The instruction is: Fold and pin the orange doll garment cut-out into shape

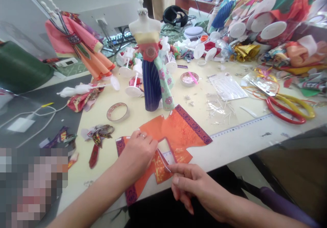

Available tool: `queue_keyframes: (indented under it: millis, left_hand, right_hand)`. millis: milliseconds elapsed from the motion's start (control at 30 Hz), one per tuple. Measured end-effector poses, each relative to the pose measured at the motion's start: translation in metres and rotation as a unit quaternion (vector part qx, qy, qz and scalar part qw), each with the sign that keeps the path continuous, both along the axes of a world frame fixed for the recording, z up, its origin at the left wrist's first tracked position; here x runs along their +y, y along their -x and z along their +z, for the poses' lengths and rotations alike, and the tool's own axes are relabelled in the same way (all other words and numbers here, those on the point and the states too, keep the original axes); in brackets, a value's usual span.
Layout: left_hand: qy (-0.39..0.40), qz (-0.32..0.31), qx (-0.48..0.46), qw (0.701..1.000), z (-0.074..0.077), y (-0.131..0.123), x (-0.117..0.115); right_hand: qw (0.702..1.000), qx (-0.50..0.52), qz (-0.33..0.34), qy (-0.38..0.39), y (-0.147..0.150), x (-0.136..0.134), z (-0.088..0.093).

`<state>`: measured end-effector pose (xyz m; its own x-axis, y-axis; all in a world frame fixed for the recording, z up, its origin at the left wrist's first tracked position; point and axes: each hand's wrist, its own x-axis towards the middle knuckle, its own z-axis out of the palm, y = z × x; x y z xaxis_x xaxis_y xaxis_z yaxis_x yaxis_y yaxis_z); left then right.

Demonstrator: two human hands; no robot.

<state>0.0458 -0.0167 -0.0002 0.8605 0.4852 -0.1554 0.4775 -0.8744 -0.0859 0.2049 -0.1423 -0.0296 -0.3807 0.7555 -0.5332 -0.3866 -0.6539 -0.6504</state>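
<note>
When examining the desk (230, 146), note orange garment piece (185, 129) lying flat before dress form (145, 27), beneath a bunched left hand (139, 153) (grip impossible to judge) and touched at the beaded trim (162, 160) by a loosely spread right hand (195, 183). Expect light, soft cloth; grasp by the trim's ends.

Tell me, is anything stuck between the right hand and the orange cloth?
Nothing visible is in the way. The right hand has its pointing fingertip at the end of the white beads, which lie along the orange cloth's opening.
</note>
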Motion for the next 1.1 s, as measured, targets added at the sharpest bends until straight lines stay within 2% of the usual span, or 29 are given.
queue_keyframes:
  millis: [300,633,900,1100]
  left_hand:
    - [-0.013,-0.012,0.01,1.0,0.0032,-0.0044,-0.0003]
    - [-0.028,-0.017,-0.004,0.999,-0.0003,-0.0026,0.0009]
    - [-0.006,-0.008,-0.005,1.0,0.0,-0.0019,0.0009]
    - [-0.006,-0.013,-0.006,1.0,-0.0017,-0.0003,0.0011]
  right_hand:
    - [1.0,-0.006,0.006,0.005,-0.0013,0.0009,0.0023]
    - [1.0,-0.026,0.0,0.015,-0.002,0.0016,0.0053]
    - [0.992,-0.103,0.041,-0.062,-0.0046,-0.0028,-0.0008]
    - [0.965,-0.209,0.065,-0.142,-0.0086,-0.003,0.0039]
